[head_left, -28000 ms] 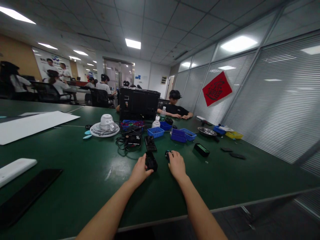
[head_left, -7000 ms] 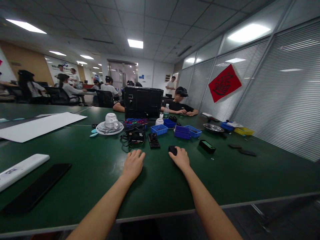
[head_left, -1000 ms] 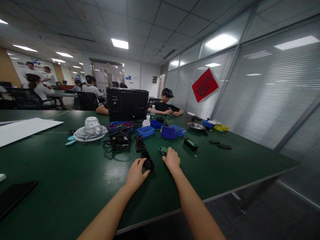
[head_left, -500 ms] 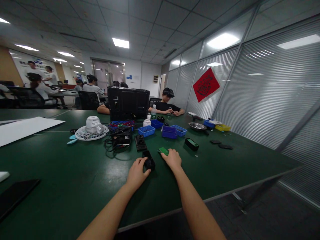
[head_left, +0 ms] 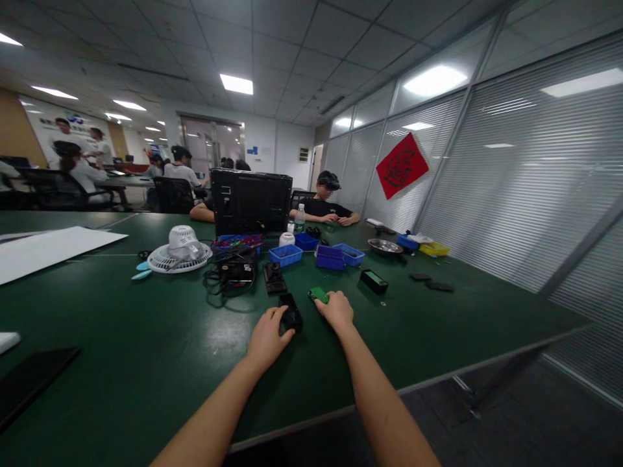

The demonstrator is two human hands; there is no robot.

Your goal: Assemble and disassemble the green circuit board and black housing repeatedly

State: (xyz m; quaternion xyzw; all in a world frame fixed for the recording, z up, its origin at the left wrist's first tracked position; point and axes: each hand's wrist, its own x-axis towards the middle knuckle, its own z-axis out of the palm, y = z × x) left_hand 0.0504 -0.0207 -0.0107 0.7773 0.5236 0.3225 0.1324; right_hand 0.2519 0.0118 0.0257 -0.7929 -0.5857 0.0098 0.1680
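My left hand [head_left: 269, 334] is closed round the near end of a black plastic housing [head_left: 291, 312] that lies on the green table. To its right, my right hand [head_left: 337, 310] grips a small green circuit board [head_left: 318, 294] by its near end; the fingers beneath the board are hidden. Just beyond the housing stands a black device with a round knob-like part [head_left: 275, 277]. Right of the board lies an open black case [head_left: 374, 281] with a green inside.
A fan head [head_left: 180, 250] and a tangle of cables with a black box [head_left: 237, 271] lie to the left. Blue bins [head_left: 286, 254], a metal dish [head_left: 385, 246] and a black screen panel [head_left: 252, 202] stand farther back. Across the table sits a person [head_left: 325, 204].
Both hands keep their hold on the housing and the board, with no clear movement. The view has shifted very slightly.
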